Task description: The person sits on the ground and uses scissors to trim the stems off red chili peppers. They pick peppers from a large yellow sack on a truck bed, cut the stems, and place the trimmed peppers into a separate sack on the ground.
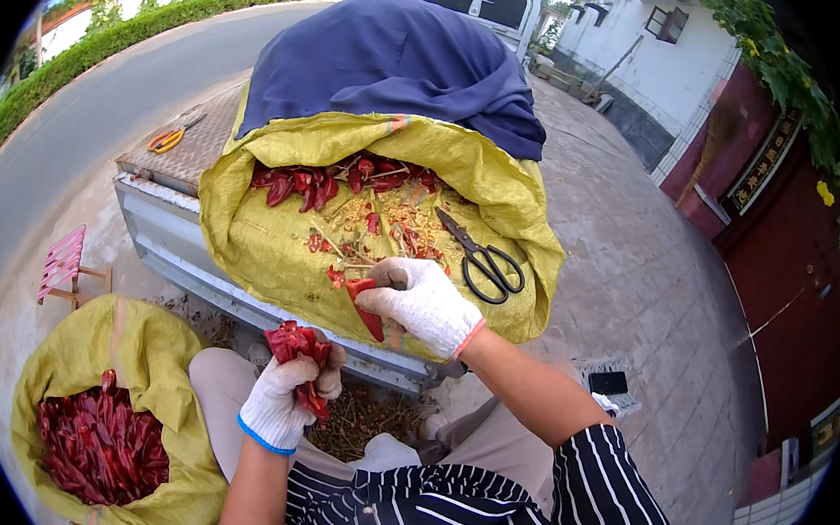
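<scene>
My left hand [291, 393], in a white knit glove with a blue cuff, is closed around a bunch of dried red chili peppers [294, 343]. In its white glove with a pink cuff, my right hand [417, 299] pinches a single red chili pepper [366, 313] over the front of a large yellow woven sack [265, 258]. Inside that sack's mouth lie more red chilies [308, 183], with seeds, stems and broken bits scattered in front of them. Black-handled scissors [480, 256] rest on the sack, just beyond my right hand.
The sack lies on a metal truck bed [164, 216], partly under a dark blue cloth [399, 61]. Orange-handled snips [167, 140] lie left of it. A second yellow sack [108, 327] holding chilies stands at lower left, near a folding stool [68, 268]. A phone [608, 382] lies at right.
</scene>
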`<action>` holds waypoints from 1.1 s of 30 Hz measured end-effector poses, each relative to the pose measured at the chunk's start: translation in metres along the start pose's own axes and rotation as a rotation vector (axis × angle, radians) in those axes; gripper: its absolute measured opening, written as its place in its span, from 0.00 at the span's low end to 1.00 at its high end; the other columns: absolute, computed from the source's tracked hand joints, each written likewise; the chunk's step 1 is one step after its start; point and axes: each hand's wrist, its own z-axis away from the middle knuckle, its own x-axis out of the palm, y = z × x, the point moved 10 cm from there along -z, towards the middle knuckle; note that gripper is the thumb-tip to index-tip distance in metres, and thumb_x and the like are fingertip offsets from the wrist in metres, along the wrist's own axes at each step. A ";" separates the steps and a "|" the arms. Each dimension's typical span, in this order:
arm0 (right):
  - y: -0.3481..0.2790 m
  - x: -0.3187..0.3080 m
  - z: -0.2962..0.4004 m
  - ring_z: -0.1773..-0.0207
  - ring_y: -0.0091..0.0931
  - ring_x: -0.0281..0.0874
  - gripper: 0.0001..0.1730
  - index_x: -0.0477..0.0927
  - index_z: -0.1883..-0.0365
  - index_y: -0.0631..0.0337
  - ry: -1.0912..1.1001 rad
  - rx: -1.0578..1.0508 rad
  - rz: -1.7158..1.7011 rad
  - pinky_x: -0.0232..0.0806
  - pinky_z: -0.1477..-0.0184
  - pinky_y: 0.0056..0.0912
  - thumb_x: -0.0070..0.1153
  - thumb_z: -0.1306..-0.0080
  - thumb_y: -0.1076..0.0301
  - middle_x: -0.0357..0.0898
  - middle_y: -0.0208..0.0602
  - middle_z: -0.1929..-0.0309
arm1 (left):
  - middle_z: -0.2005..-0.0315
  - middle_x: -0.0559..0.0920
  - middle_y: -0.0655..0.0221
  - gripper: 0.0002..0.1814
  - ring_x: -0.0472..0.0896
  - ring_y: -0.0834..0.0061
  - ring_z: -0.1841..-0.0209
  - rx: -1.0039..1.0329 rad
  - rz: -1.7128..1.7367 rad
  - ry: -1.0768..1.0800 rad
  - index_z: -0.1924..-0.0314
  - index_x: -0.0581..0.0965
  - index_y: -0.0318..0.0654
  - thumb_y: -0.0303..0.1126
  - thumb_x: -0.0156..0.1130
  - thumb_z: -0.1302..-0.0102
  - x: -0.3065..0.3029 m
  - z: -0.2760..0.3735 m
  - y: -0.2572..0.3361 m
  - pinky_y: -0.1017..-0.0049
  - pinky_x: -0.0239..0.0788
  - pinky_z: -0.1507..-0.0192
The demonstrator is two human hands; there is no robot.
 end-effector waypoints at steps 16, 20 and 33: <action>-0.034 -0.026 -0.040 0.42 0.45 0.76 0.27 0.82 0.47 0.56 0.438 -0.446 0.942 0.70 0.43 0.47 0.55 0.33 0.45 0.81 0.49 0.49 | 0.71 0.80 0.65 0.18 0.75 0.75 0.75 0.130 -0.021 0.225 0.54 0.76 0.38 0.23 0.65 0.47 -0.033 -0.006 0.019 0.77 0.64 0.76; 0.006 -0.053 -0.067 0.42 0.42 0.75 0.24 0.79 0.45 0.53 0.482 -0.361 1.106 0.69 0.44 0.49 0.53 0.31 0.47 0.80 0.44 0.49 | 0.69 0.79 0.64 0.19 0.73 0.75 0.75 0.119 -0.054 0.177 0.50 0.75 0.38 0.26 0.65 0.43 -0.057 0.002 0.046 0.77 0.62 0.76; -0.031 0.026 -0.082 0.38 0.41 0.71 0.28 0.78 0.43 0.49 0.400 -0.628 1.152 0.66 0.44 0.50 0.62 0.40 0.50 0.75 0.44 0.41 | 0.70 0.82 0.69 0.18 0.79 0.76 0.69 0.675 -0.663 0.975 0.53 0.79 0.35 0.26 0.70 0.44 -0.220 0.219 0.261 0.74 0.74 0.63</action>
